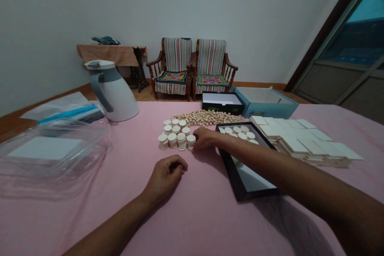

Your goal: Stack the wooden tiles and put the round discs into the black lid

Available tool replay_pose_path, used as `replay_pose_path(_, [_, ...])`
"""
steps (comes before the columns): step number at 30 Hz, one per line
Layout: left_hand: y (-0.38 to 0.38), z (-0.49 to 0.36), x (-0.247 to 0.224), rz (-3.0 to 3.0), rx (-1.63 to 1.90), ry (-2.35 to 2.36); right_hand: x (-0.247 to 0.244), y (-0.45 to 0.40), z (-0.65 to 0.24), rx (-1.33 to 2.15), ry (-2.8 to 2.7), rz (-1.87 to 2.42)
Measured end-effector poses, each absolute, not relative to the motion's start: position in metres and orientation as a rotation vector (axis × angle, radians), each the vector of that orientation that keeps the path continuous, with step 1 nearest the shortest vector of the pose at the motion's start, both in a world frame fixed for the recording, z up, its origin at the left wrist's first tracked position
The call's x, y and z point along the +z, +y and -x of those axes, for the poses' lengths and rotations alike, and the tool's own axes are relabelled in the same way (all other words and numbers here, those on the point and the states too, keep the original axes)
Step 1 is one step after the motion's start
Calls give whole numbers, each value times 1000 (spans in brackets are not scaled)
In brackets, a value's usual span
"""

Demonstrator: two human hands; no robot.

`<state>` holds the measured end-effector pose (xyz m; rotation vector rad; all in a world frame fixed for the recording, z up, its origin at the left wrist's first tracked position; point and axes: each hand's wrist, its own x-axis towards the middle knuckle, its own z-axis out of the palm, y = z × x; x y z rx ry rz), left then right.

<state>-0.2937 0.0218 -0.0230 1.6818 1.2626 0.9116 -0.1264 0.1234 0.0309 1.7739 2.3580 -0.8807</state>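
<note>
My right hand [204, 139] reaches to the right end of a group of stacked round white wooden discs [172, 139]. Its fingers are closed at the side of the nearest right stack [191, 140]; the fingertips are partly hidden. My left hand [165, 176] rests on the pink cloth in front of the stacks, fingers curled in, with nothing visible in them. Under my right forearm lies a black-rimmed open tray [237, 184], with more white discs [242, 136] in its far part. The forearm hides part of the tray.
Behind the discs spreads a pile of small wooden pieces [207, 117]. Stacked white square boards [300, 138] stand right, a black box [222, 104] and blue box [270, 108] at the back. A white jug [120, 98] and clear plastic packaging [90, 144] are left.
</note>
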Motion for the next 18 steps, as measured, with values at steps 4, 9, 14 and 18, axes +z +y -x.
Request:
replay_pose_path(4, [21,293,-20,-1664,900,1264,31,123,129,-789,2391,-1771])
replay_pose_path(9, [20,293,-18,-1672,909,1264,23,118,135,-628,2443,-1830])
replay_pose_path(14, [20,293,-18,-1685,908,1270,16,115,139,-554,2463,-1861])
replay_pose_path(18, [21,293,-18,-1701,905,1264,14,112,142,-500,2464,-1872])
